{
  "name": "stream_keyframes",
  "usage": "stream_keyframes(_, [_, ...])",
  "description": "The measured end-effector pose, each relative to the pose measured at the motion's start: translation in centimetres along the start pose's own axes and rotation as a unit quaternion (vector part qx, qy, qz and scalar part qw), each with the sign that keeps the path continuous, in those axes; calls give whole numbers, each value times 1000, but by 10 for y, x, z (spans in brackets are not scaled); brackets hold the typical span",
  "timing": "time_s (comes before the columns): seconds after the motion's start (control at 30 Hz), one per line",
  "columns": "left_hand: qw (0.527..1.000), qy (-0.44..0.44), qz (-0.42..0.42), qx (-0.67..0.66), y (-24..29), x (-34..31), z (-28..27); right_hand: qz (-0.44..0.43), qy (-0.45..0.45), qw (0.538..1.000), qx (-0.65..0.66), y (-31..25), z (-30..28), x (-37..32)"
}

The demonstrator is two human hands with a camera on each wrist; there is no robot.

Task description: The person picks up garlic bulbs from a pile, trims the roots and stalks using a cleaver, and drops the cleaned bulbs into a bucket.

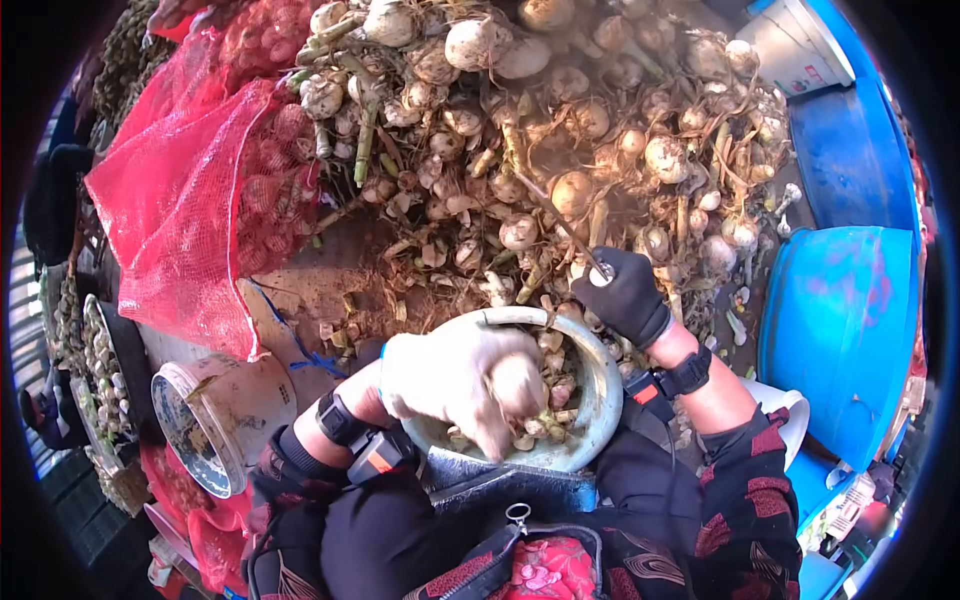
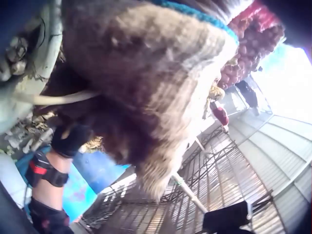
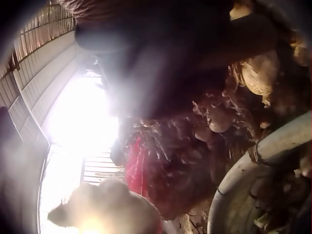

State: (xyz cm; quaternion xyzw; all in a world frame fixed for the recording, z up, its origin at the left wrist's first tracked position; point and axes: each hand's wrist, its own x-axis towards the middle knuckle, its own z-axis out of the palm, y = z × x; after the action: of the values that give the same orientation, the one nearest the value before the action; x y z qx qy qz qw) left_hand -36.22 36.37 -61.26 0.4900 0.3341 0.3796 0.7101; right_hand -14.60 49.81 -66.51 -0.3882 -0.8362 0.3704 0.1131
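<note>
My left hand, in a white knit glove, hangs over a pale round basin and grips a whitish garlic bulb. Its glove fills much of the left wrist view, blurred. Garlic bulbs and trimmed bits lie inside the basin. Past the basin's far right rim, my right hand, black-gloved, holds a thin rod-like tool. The rod points up and left over the garlic pile, and a metal ring shows at the fist. The right wrist view shows this glove dark and close.
Red mesh sacks of bulbs stand at the left. A dirty white bucket lies tilted beside my left arm. Blue tubs line the right side, with another white bucket at the back right. The basin stands close before my lap.
</note>
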Motion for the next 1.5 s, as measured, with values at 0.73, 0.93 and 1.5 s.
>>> stream_keyframes(0.73, [739,326,-242,537,-85,61,-104,37,-28,990,135,-1,-8,-8])
stream_keyframes(0.93, [754,253,-363,485,-108,16,-83,27,-21,992,118,-2,-17,-9])
stream_keyframes(1.5, [639,-26,-234,732,-139,-16,-88,53,-91,988,115,6,-16,-16])
